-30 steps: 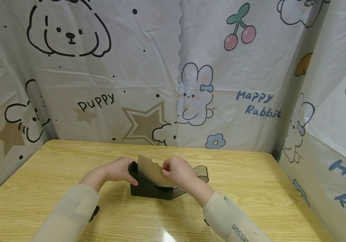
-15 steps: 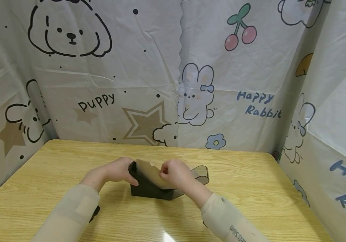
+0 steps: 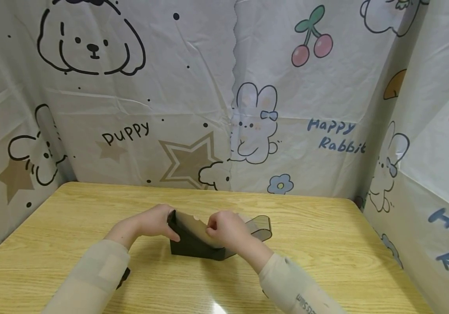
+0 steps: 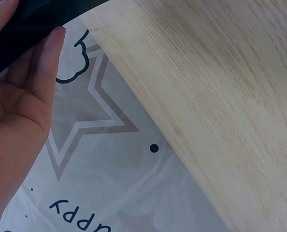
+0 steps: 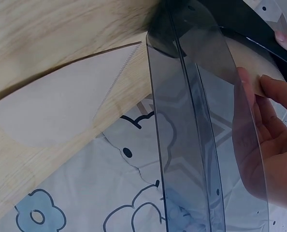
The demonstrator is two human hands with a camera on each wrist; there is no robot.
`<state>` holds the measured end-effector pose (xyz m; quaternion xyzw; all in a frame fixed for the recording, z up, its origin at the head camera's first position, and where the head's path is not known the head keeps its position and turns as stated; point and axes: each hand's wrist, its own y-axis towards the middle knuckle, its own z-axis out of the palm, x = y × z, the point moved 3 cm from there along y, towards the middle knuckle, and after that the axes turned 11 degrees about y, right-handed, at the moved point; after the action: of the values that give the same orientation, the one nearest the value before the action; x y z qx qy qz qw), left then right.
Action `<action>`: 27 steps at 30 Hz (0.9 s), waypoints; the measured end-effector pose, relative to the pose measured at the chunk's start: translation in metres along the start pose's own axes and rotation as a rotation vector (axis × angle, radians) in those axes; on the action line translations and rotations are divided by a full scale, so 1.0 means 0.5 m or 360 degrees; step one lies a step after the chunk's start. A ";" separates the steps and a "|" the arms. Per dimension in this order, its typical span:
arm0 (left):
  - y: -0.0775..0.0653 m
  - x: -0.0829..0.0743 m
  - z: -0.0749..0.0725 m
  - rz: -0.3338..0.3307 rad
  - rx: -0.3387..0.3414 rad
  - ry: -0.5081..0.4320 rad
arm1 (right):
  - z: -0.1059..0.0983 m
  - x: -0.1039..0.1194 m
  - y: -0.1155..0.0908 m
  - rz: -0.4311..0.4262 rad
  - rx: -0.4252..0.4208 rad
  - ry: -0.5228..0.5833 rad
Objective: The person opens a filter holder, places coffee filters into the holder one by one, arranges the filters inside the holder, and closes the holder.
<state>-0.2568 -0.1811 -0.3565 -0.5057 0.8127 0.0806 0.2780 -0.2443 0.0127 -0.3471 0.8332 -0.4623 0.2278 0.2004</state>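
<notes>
A black box with a slanted opening, a coffee filter holder (image 3: 193,245), sits mid-table in the head view. My left hand (image 3: 154,221) grips its tall left end, thumb on the near side. Brown paper coffee filters (image 3: 193,224) lie down inside the opening, their top edge near the rim. My right hand (image 3: 229,230) pinches them at the right side, thumb against finger. The smoky see-through lid (image 3: 262,224) is swung open to the right; in the right wrist view the lid (image 5: 192,125) partly covers my right hand. The left wrist view shows only the holder's dark edge (image 4: 37,24).
A loose coffee filter (image 5: 61,106) with a crimped edge lies on the wooden table (image 3: 318,253), seen in the right wrist view, beyond the lid. Printed cloth (image 3: 193,87) hangs behind the table and along both sides.
The coffee filters have sunk down into the holder, pushed by my right hand, which has moved slightly lower and left. My left hand and the holder have stayed in place.
</notes>
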 end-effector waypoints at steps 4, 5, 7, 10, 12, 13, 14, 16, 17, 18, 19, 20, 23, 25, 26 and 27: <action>0.001 0.001 0.001 0.0015 0.0003 -0.0014 | 0.005 -0.001 0.000 0.0006 0.0011 0.0007; 0.001 0.001 0.001 0.0020 0.0005 -0.0018 | 0.006 -0.002 0.000 0.0010 0.0014 0.0008; 0.002 0.002 0.002 0.0026 0.0014 -0.0032 | 0.008 -0.002 -0.001 0.0010 0.0020 0.0005; 0.002 0.002 0.004 0.0038 0.0030 -0.0059 | 0.012 -0.003 -0.001 0.0012 0.0028 0.0003; 0.002 0.003 0.005 0.0045 0.0041 -0.0077 | 0.014 -0.004 -0.002 0.0003 0.0026 0.0004; 0.003 0.003 0.005 0.0049 0.0043 -0.0083 | 0.015 -0.003 -0.003 -0.0002 0.0025 0.0003; 0.003 0.003 0.005 0.0055 0.0043 -0.0088 | 0.016 -0.003 -0.003 -0.0003 0.0025 0.0004; 0.003 0.004 0.005 0.0068 0.0043 -0.0094 | 0.019 -0.004 -0.003 -0.0009 0.0024 0.0000; 0.003 0.004 0.005 0.0071 0.0044 -0.0094 | 0.019 -0.003 -0.003 -0.0010 0.0022 -0.0002; 0.003 0.004 0.005 0.0073 0.0043 -0.0092 | 0.020 -0.004 -0.003 -0.0003 0.0025 -0.0004; 0.003 0.003 0.005 0.0072 0.0043 -0.0091 | 0.021 -0.004 -0.003 0.0000 0.0026 -0.0009; 0.003 0.003 0.005 0.0074 0.0042 -0.0092 | 0.022 -0.005 -0.002 0.0004 0.0029 -0.0017; 0.002 0.003 0.003 0.0089 0.0042 -0.0094 | 0.017 -0.005 -0.001 0.0033 0.0040 -0.0055; 0.001 0.002 0.002 0.0096 0.0045 -0.0093 | 0.005 -0.002 -0.001 0.0063 0.0041 -0.0093; 0.000 0.002 0.001 0.0097 0.0045 -0.0093 | -0.004 0.000 -0.001 0.0079 0.0037 -0.0100; 0.000 0.002 0.001 0.0099 0.0044 -0.0087 | -0.015 0.003 -0.002 0.0096 0.0024 -0.0105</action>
<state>-0.2569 -0.1820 -0.3573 -0.4738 0.8212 0.0917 0.3046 -0.2442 0.0162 -0.3399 0.8275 -0.4917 0.2096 0.1718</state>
